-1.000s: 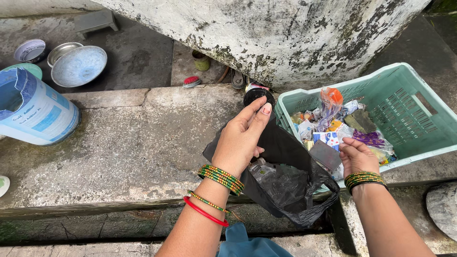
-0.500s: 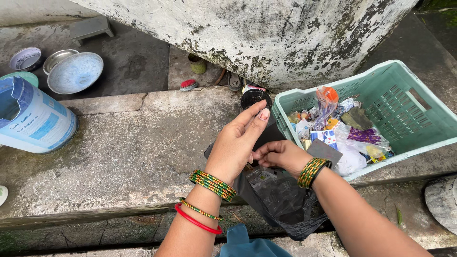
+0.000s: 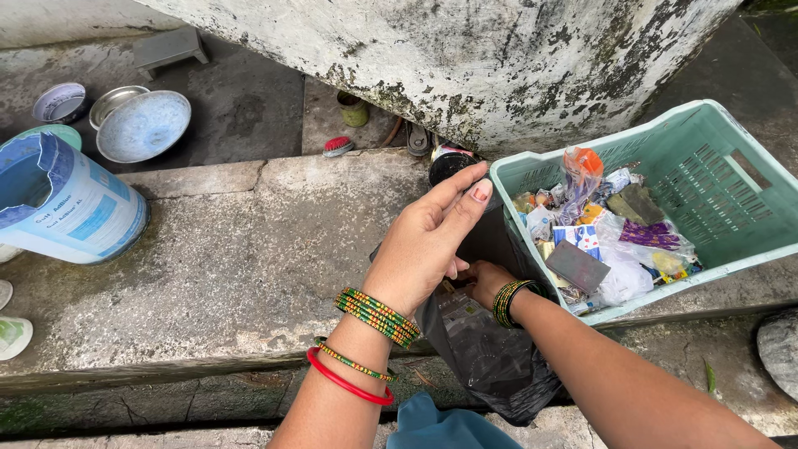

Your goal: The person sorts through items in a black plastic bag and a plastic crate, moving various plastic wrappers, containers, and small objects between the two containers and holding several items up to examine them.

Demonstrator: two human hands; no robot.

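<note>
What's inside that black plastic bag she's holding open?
The right hand reaches into the black bag; clear crumpled plastic shows. The left hand covers the rest.

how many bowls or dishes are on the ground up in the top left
3, grouped at the top left on the dark ground: a small pale bowl farthest left, a metal bowl beside it, and a large blue dish overlapping the metal one. More may lie outside the frame.
</note>
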